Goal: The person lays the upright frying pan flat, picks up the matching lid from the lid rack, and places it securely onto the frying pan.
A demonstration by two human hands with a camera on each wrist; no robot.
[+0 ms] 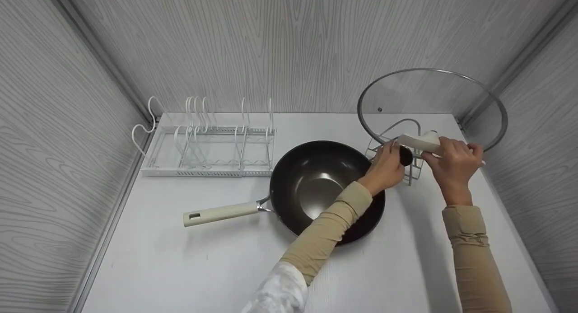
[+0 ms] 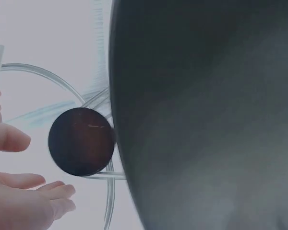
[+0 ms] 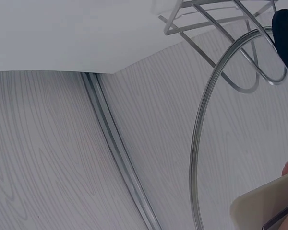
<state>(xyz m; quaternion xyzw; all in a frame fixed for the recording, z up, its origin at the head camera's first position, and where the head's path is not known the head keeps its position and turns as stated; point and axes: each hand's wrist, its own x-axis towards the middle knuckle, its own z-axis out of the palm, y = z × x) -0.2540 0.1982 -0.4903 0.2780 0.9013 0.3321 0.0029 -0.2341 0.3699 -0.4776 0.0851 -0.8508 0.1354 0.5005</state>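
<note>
A round glass lid [image 1: 500, 106] with a metal rim stands tilted at the back right. My right hand [image 1: 456, 161] grips a cream handle [image 1: 424, 143] in front of its glass; that handle reappears in the right wrist view [image 3: 264, 206]. My left hand [image 1: 386, 167] reaches over the pan, its fingertips at the handle's left end, and its grip is unclear. Beside it is a dark round disc [image 1: 406, 155], also in the left wrist view [image 2: 81, 141]. A dark wok [image 1: 316, 191] rests on the table, its cream handle pointing left.
A small wire stand [image 1: 413, 173] is under the lid's lower rim, partly hidden by my hands. At the back left lies a white dish rack [image 1: 207, 172] with upright wire loops. Grey wood-grain panels [image 1: 289, 46] enclose the white table [image 1: 216, 268].
</note>
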